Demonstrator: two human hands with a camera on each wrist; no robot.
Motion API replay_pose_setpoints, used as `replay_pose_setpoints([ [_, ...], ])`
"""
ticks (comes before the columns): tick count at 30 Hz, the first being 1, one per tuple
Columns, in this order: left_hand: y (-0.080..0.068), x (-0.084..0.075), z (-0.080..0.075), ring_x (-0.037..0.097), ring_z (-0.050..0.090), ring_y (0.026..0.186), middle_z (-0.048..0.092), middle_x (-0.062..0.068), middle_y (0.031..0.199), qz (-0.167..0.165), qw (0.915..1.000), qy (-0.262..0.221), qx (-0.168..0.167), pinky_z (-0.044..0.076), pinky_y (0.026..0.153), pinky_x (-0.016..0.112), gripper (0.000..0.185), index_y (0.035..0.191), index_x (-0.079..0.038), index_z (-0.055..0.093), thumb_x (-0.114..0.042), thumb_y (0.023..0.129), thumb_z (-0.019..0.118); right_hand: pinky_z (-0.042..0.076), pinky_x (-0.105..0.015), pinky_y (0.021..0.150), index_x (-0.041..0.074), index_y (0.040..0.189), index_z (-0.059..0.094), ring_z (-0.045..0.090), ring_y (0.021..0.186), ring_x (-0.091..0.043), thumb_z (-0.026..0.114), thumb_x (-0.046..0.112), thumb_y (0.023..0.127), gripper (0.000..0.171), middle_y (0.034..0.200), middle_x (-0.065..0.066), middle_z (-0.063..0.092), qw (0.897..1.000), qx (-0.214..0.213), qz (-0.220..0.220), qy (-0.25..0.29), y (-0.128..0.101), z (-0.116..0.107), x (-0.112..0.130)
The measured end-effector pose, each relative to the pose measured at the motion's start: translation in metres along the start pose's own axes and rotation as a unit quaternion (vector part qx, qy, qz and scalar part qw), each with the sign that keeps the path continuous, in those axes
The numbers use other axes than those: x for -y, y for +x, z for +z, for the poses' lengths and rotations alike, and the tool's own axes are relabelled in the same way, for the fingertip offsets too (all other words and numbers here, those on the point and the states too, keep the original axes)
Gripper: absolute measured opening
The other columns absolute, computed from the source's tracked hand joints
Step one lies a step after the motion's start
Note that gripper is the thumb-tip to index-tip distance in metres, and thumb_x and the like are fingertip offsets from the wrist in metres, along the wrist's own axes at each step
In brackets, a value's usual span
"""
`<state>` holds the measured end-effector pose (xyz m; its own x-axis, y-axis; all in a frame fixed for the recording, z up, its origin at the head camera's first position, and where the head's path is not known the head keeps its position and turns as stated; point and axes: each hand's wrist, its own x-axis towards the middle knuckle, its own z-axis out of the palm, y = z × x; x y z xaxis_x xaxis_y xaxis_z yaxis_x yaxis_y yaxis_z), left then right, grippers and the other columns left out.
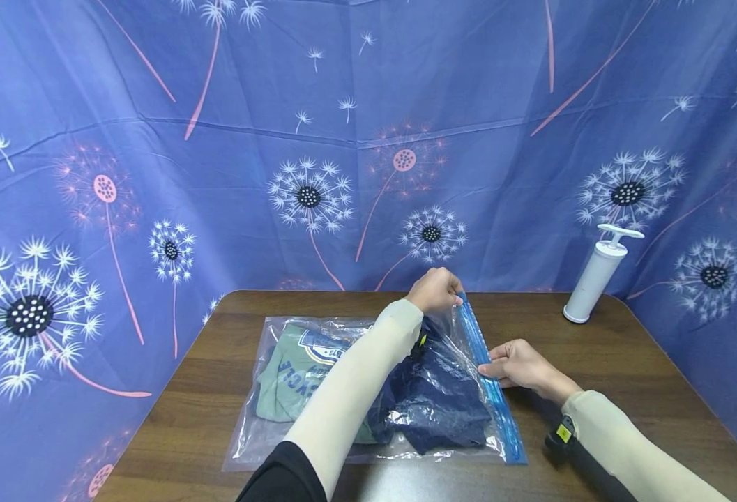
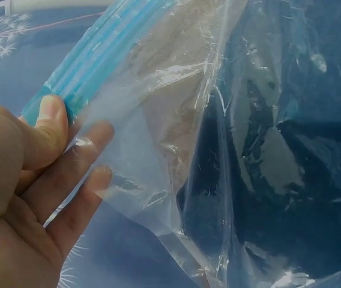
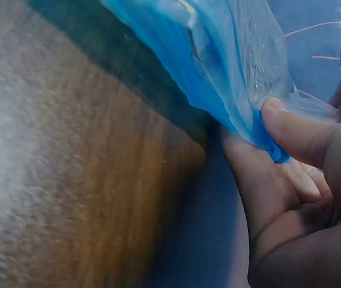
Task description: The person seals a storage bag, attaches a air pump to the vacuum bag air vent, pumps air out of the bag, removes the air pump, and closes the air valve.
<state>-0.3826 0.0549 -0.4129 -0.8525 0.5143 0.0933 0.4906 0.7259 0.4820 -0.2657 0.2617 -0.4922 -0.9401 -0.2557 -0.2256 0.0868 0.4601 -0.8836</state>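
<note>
A clear plastic storage bag (image 1: 247, 439) with a blue zip strip (image 1: 511, 432) along its right edge lies on the table. Inside it are a folded green garment with printed lettering (image 1: 280, 390) and a dark navy garment (image 1: 443, 404). My left hand (image 1: 434, 289) pinches the far corner of the zip strip between thumb and fingers and holds it raised; in the left wrist view the thumb (image 2: 53, 117) presses on the blue band. Partway down the strip, my right hand (image 1: 521, 366) pinches the blue band between thumb and fingers, as the right wrist view also shows.
A white hand pump (image 1: 596, 275) with a T-shaped handle stands at the table's back right. The brown wooden table (image 1: 594, 348) ends at a blue cloth backdrop (image 1: 230, 209) with dandelion prints, which also hangs along both sides.
</note>
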Motion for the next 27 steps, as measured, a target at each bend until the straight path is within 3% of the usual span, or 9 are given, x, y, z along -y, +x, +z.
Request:
replay_pose_setpoints([
  [7,-0.002,0.0,0.0,0.001,0.071,0.086,0.079,-0.005,0.11,0.005,0.9999,0.01,-0.003,0.059,0.08,0.024,0.022,0.113,-0.018,0.08,-0.024,0.092,0.08,0.064,-0.04,0.078,-0.024,0.129,0.053,0.074,0.096,-0.019,0.076,0.015,0.093,0.058,0.102,-0.015,0.078,1.0,0.008,0.002,0.008,-0.005,0.002,-0.004],
  [11,-0.001,0.001,0.0,0.002,0.071,0.087,0.079,-0.005,0.11,0.006,0.9999,0.01,-0.007,0.059,0.077,0.023,0.021,0.113,-0.019,0.081,-0.024,0.092,0.08,0.064,-0.036,0.073,-0.013,0.113,0.065,0.072,0.087,-0.014,0.077,0.016,0.093,0.037,0.093,-0.008,0.078,1.0,0.018,-0.004,0.01,-0.007,0.002,-0.004],
  [14,0.001,0.0,-0.001,0.002,0.07,0.087,0.078,-0.005,0.111,0.003,0.9999,0.013,-0.009,0.059,0.077,0.023,0.021,0.113,-0.019,0.081,-0.024,0.092,0.079,0.063,-0.033,0.07,-0.004,0.103,0.066,0.069,0.081,-0.011,0.077,0.018,0.093,0.027,0.088,-0.003,0.077,1.0,0.019,0.0,0.016,-0.008,0.002,-0.003],
  [27,0.001,-0.007,-0.008,0.005,0.072,0.094,0.077,-0.003,0.117,0.0,0.9996,0.026,-0.009,0.058,0.081,0.023,0.026,0.119,-0.016,0.079,-0.023,0.093,0.078,0.062,-0.036,0.069,-0.009,0.115,0.055,0.069,0.077,-0.012,0.076,0.017,0.093,0.04,0.084,-0.004,0.076,1.0,0.015,0.007,0.017,-0.016,0.004,-0.002],
])
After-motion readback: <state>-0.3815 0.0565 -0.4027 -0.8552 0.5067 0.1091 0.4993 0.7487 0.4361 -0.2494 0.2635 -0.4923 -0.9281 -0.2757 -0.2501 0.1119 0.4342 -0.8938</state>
